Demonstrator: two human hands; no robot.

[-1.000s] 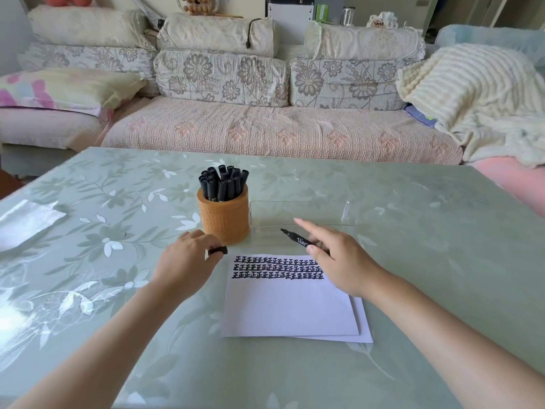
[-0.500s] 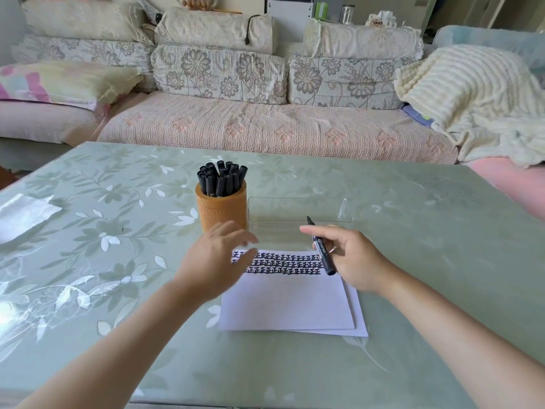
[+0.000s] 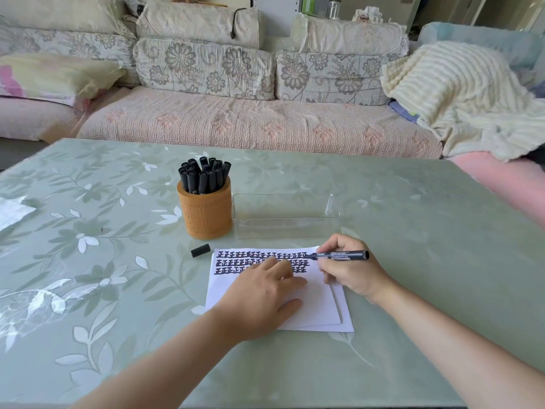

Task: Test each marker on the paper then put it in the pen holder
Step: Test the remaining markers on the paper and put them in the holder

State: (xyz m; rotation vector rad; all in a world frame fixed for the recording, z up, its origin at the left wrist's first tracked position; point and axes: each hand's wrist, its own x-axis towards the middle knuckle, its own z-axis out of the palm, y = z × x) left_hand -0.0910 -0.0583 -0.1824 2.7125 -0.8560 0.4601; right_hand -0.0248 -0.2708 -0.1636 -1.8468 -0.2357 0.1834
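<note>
Fingers (image 3: 326,248) of the right hand (image 3: 351,273) pinch an uncapped black marker (image 3: 339,255), lying nearly level with its tip at the right end of the top row of marks on the white paper (image 3: 312,305); the left hand (image 3: 259,296) presses flat, fingers straight, on that sheet; a black cap (image 3: 200,250) lies on the table (image 3: 413,231) just beside the paper's corner; behind it stands the brown pen holder (image 3: 205,212), full of markers, with a clear plastic tray (image 3: 284,215) alongside.

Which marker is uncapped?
The marker in the right hand, tip at the paper; a cap lies loose. The other markers stand capped in the pen holder.
</note>
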